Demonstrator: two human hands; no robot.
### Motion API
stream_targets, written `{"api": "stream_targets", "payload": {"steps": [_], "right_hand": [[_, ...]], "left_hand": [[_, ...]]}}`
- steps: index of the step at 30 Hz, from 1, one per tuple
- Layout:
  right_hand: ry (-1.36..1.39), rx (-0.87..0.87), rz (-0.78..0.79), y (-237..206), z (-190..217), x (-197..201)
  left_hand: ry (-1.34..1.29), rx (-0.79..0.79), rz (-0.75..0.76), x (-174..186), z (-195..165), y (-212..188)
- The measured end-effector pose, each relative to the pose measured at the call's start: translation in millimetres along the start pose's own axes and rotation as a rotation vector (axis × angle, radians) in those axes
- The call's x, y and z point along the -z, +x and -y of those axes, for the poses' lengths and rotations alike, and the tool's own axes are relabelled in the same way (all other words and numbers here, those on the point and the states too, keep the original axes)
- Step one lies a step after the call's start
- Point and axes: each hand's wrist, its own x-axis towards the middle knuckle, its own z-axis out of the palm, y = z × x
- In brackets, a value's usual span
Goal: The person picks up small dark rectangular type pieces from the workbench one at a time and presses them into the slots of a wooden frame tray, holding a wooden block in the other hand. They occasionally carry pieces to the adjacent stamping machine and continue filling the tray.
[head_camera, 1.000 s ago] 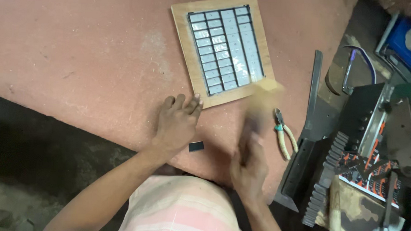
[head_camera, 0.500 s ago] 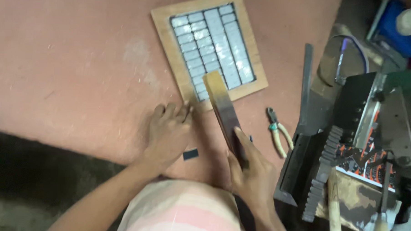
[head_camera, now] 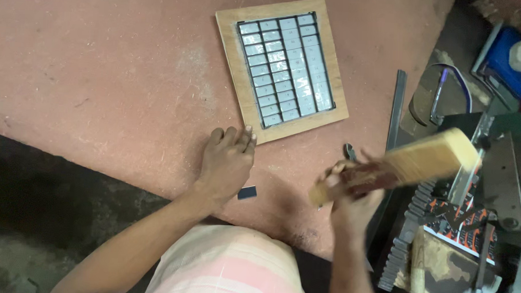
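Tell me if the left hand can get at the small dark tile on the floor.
Probably yes. The left hand lies flat and empty on the floor, the small dark tile sits just beside its wrist, and nothing lies between them.

Right hand [head_camera: 351, 193] gripping wooden block [head_camera: 398, 166], left hand [head_camera: 228, 163] flat beside framed tile tray [head_camera: 282, 66].

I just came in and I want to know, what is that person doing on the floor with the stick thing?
A person is sitting at a reddish floor. Their right hand has a grip on a wooden block, raised and blurred above the floor. Their left hand rests flat on the floor, fingertips beside a wooden frame filled with small grey tiles. One small dark piece lies next to that hand. Pliers lie partly hidden behind the right hand.
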Motion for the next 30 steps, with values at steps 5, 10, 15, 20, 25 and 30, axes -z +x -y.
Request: {"api": "stream_targets", "payload": {"steps": [5,10,15,20,25,30], "right_hand": [[-0.904,0.956,-0.172,81.3,25.3,26.9],[-0.169,0.917,0.166,116.0,110.9,6.4],[-0.052,0.594,0.086,115.8,34.6,-113.8],[0.147,0.279,0.096,107.5,-31.3,-109.7],[0.256,0.714,0.123,102.9,60.5,-100.1],[0.059,0.394,0.236,94.9,19.9,-161.3]], "left_hand": [[-0.052,0.002,-0.036,9.5,-0.3,3.8],[-0.076,0.017,-0.049,20.1,2.9,4.7],[-0.076,0.004,-0.105,27.4,5.4,7.0],[-0.134,-0.043,0.004,37.4,16.5,11.7],[-0.205,-0.071,-0.057,40.0,16.0,-15.7],[-0.456,0.069,-0.047,49.8,11.0,-63.7]]}}
